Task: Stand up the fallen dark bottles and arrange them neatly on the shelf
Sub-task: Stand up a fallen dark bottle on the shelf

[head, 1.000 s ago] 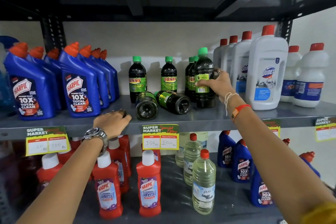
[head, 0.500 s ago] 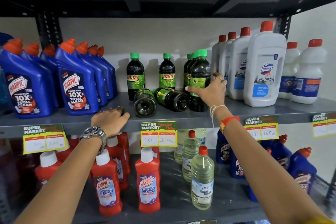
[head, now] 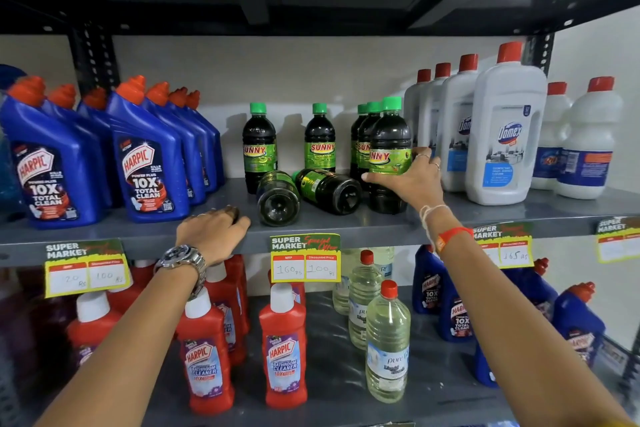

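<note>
Two dark bottles lie on their sides on the grey shelf: one fallen bottle with its base toward me, the other fallen bottle beside it, angled right. Two dark bottles stand behind them, a left one and a middle one. A row of green-capped dark bottles stands at the right, and my right hand grips the front upright bottle around its label. My left hand rests on the shelf's front edge, fingers curled over it, left of the fallen bottles.
Blue Harpic bottles crowd the shelf's left side and white Domex bottles its right. Price tags hang on the shelf edge. Red cleaner bottles, clear bottles and more blue ones stand on the lower shelf.
My right hand has slid the upright bottle slightly forward in its row and kept its grip. The view has tilted a little. My left hand stays on the shelf edge.
</note>
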Demonstrator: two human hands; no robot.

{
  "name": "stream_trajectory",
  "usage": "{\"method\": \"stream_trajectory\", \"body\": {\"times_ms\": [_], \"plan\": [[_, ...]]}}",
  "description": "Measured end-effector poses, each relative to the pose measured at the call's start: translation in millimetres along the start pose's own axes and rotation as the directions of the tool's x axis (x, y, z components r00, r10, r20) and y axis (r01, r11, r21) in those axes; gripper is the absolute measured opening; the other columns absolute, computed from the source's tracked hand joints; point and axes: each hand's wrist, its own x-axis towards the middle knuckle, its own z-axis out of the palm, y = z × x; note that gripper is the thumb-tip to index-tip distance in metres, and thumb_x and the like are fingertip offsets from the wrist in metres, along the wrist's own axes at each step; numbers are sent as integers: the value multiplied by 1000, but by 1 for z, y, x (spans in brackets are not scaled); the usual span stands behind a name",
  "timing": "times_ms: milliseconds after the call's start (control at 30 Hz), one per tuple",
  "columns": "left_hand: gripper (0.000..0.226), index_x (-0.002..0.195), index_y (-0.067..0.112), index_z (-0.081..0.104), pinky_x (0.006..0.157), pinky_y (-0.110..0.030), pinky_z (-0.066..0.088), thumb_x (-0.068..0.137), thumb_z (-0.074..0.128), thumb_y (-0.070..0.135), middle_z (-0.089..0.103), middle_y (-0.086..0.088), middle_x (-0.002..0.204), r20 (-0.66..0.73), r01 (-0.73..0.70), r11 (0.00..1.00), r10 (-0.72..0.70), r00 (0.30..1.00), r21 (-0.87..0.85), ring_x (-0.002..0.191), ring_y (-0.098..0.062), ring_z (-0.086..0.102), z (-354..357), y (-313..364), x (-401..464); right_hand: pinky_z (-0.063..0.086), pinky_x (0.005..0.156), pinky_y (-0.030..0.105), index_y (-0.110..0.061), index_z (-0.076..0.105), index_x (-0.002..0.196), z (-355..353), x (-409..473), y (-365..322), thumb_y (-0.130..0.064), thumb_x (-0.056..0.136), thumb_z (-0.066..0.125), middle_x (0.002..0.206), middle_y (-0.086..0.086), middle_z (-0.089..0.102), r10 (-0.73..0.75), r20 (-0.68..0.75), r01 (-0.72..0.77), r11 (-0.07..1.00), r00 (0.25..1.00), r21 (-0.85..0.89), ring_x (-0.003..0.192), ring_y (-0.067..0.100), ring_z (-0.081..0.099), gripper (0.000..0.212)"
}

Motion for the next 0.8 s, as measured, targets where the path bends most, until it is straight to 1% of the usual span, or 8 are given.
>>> {"method": "stream_trajectory", "body": {"times_ms": [133,233,367,433,500,567,700,800], "plan": [[39,125,17,45,70,-32,41,87,37,22,52,-5,128,-42,-34,998,36,998,45,108,-25,54,-3,3,-3,46,95,44,-3,36,122,8,-3,-2,-42,54,85,125,17,55,-19,-92,21,1000,996,17,118,35,54,93],[38,124,17,47,70,-31,38,87,34,21,53,-5,127,-54,-28,999,29,998,15,106,-24,55,-1,2,-2,45,97,42,-4,35,124,3,5,-1,-37,60,82,123,15,59,70,-17,-68,993,997,96,115,34,57,86],[40,123,18,47,67,-31,36,87,30,22,54,-5,124,-62,-19,1000,19,998,7,104,-24,55,3,0,0,43,97,34,-3,29,128,-1,12,5,-25,65,81,124,14,58,73,88,-93,964,993,248,118,29,56,84],[41,124,19,47,66,-30,36,87,28,22,55,-5,123,-68,-15,1000,16,998,10,101,-24,56,5,0,0,42,103,38,-2,28,130,1,10,7,-32,60,83,128,15,53,47,88,-64,976,995,206,123,29,50,93],[42,123,18,47,65,-30,36,87,26,22,55,-5,122,-70,-10,1000,11,997,17,97,-23,55,4,0,1,40,106,45,-3,30,132,3,5,8,-43,53,85,134,17,46,31,52,-35,997,998,67,128,32,43,104],[41,123,19,47,66,-31,36,87,28,22,55,-5,125,-70,-11,1000,13,997,24,102,-23,55,4,0,1,43,103,47,-3,33,130,5,1,9,-44,52,85,132,18,48,7,9,-7,1000,1000,4,125,34,46,102],[41,122,19,48,67,-31,35,87,28,23,55,-5,126,-57,-8,1000,9,998,11,105,-24,56,5,0,1,46,99,42,-3,36,124,4,3,7,-30,61,83,124,14,58,30,60,-36,993,998,109,117,31,55,84],[43,123,19,47,63,-30,33,87,26,25,55,-5,126,-58,5,1000,-4,998,10,103,-24,56,4,-1,1,41,102,40,-2,32,128,4,1,4,-28,63,82,130,16,50,57,91,-71,985,994,155,124,31,48,87]]}}
